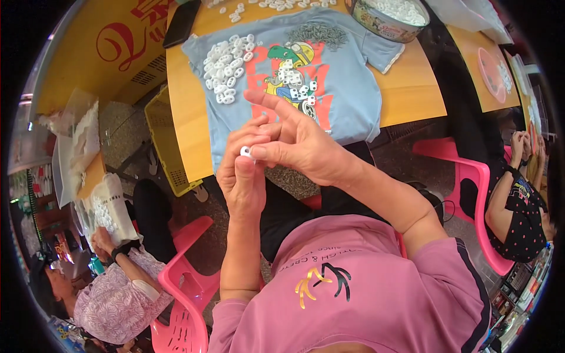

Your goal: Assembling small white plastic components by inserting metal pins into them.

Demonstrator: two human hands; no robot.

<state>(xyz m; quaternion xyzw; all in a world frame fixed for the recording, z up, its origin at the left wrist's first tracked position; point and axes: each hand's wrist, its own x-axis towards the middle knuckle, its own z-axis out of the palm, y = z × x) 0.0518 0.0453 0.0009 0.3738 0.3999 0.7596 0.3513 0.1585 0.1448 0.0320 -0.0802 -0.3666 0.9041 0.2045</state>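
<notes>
White plastic-looking material is showing at the fingertips: one small holed piece (245, 151), held in front of the person's body, just short of the table. Rounded and smooth, it is turning one dark opening upward, while the fingers are hiding most of the rest. The left hand (237, 167) is gripping it between thumb and bent fingers. The right hand (309, 147) is bringing its thumb tip against the piece's side, and its index finger is stretching out free; whether it is gripping too, I cannot tell.

Beyond the hands, one blue-grey T-shirt (353, 112) with a cartoon dinosaur print is lying across one wood-coloured table (412, 88). Three groups are resting on it: one heap of white two-holed ovals (225, 65), too crowded to count; one heap of thin grey-green pieces (318, 35); one cluster of white holed pieces (291, 77) over the print.

Farther out, one round tin (382, 29) is holding white pieces, one black phone (182, 23) is lying opposite, and two co-workers are sitting, one on each side.
</notes>
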